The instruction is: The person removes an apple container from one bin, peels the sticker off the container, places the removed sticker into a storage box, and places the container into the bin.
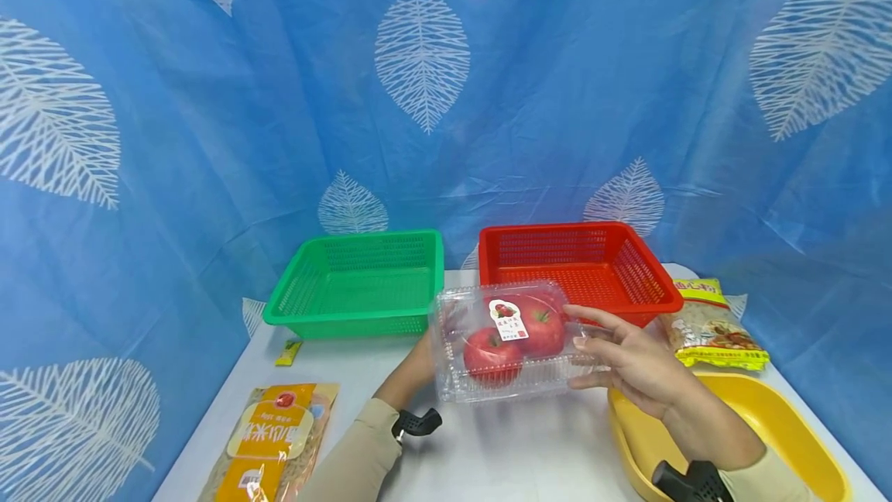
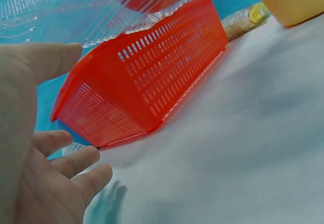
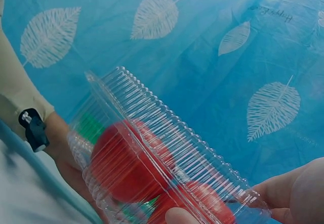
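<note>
A clear plastic box [image 1: 446, 355] is held up, tilted, over the middle of the table. Two red apples [image 1: 492, 359] and a white label [image 1: 509, 320] show through its lid. My right hand [image 1: 637, 366] grips the box's right end between thumb and fingers. Behind the box's left end, my left hand [image 1: 416, 362] is mostly hidden in the head view. From the left wrist, that hand's fingers [image 2: 76, 161] are spread below the box, with the thumb close to its lower edge; whether it touches cannot be told.
Behind the box stand a green basket [image 1: 351, 325] and a red basket [image 1: 578, 297]. A yellow basin [image 1: 773, 424] and a noodle bag [image 1: 721, 331] sit at the right. At the left lie an orange-labelled bag [image 1: 272, 432] and a small yellow packet [image 1: 288, 352].
</note>
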A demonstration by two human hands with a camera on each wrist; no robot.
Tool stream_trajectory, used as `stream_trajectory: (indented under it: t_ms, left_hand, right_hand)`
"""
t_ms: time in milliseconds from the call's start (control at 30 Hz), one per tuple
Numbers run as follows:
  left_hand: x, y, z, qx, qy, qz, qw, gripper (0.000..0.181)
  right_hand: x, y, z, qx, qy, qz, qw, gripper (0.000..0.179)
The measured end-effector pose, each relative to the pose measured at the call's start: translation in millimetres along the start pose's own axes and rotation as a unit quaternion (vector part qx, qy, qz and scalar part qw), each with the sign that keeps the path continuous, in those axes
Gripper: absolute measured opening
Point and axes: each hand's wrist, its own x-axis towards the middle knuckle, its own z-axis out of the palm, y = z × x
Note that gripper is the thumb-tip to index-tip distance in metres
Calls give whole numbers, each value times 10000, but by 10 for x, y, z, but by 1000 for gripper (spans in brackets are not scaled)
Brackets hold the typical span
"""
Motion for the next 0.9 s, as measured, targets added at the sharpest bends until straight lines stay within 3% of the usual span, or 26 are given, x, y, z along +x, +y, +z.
stream_trajectory:
  t_ms: [500,733,900]
  left_hand:
    - [-153,44,-55,-270,380,-537,9975,78]
    - [-248,105,-82,-577,336,-164,9976,90]
    - [-307,172,-112,-722,456,-255,9960,87]
  right_hand:
    - [-12,29,-8,20,112,73,9999,62]
    - [-22,42,-9,37,89,82,9999,62]
    - [-33,35,5,74,109,123,9998,62]
